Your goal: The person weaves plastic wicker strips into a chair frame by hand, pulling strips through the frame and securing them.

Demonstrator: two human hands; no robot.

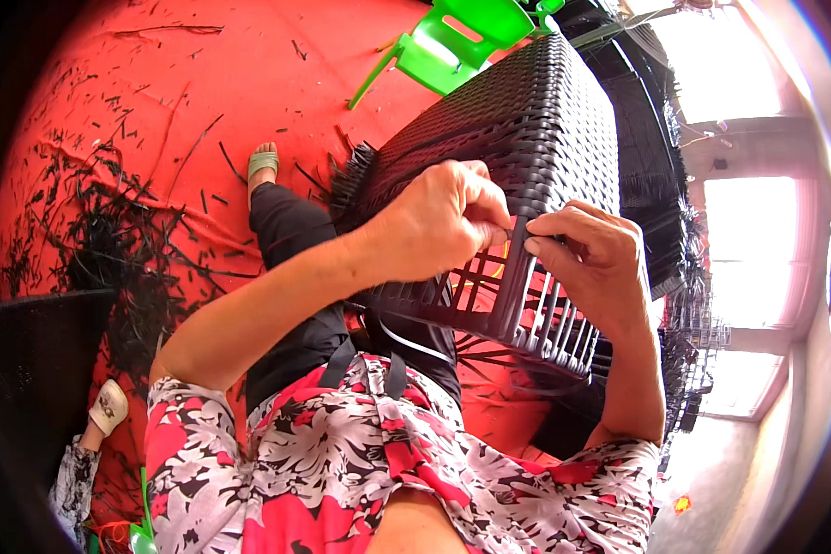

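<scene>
A large black woven basket (475, 111) lies tilted in front of me, its corner edge facing me. The upper part is tightly woven, while open upright bars (554, 319) show along the near part. At that corner, where weave meets bars, my left hand (443, 222) is closed in a pinch on a thin black strip (517, 231). From the other side of the corner post, my right hand (596, 254) pinches at the same place with thumb and forefinger. The fingertips of both hands nearly meet, and they partly hide the strip.
A bright green plastic chair (448, 46) stands beyond the basket. Cut black scraps (148, 249) litter the red floor covering (240, 83) at left. More black woven pieces (651, 138) are stacked at right. Another person's foot in a sandal (109, 408) shows at lower left.
</scene>
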